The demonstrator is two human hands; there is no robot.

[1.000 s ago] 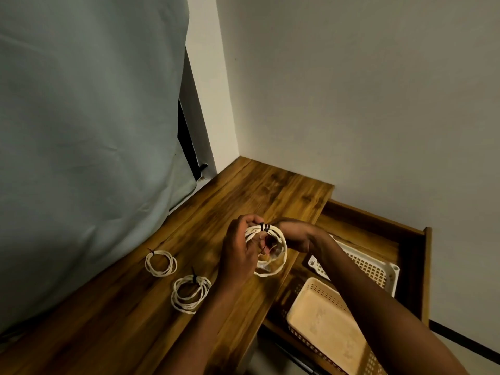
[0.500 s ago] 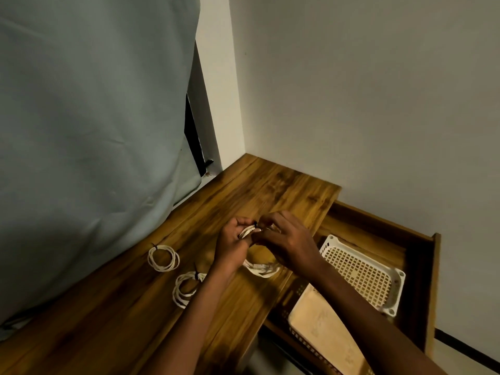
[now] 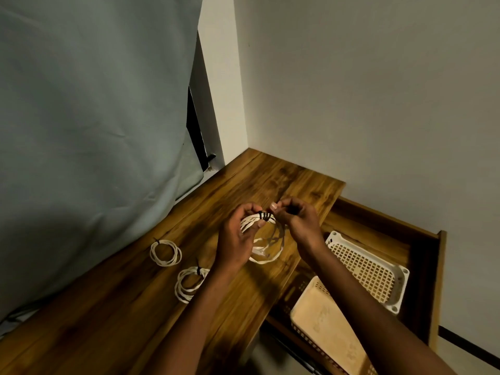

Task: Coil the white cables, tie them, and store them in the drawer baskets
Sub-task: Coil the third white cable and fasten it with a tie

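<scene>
So at this point you had the third coil (image 3: pixel 263 239) up off the desk (image 3: pixel 135 307), with your left hand (image 3: pixel 235 239) curled around its left side and thumb and finger pinching right by the black tie (image 3: pixel 265 215) at the top. Your right hand (image 3: pixel 295 220) was closed on the other side of that tie, fingertips pinched on what looked like its loose end, though I couldn't make out the end itself. The tie was already wrapped several turns around the bundle, so I'd call this the finishing twist. Honest tip for this bit: you wanted the left pinch sitting tight against the wraps so the loops couldn't fan out, and the right hand pulling the end snug along the bundle rather than away from it, otherwise the turns loosen. The bottom of the coil was hanging a bit uneven, with one loop sagging lower, so a quick squeeze to even it out before locking the tie would've helped. Two tied coils were lying on the desk to your left, a smaller one (image 3: pixel 165 252) farther out and a bigger one (image 3: pixel 189 284) just beside your left forearm. The drawer (image 3: pixel 422 247) was open on your right with a white basket (image 3: pixel 370 269) and a beige basket (image 3: pixel 324 328) in it, and no cables in either that I could see.
</scene>
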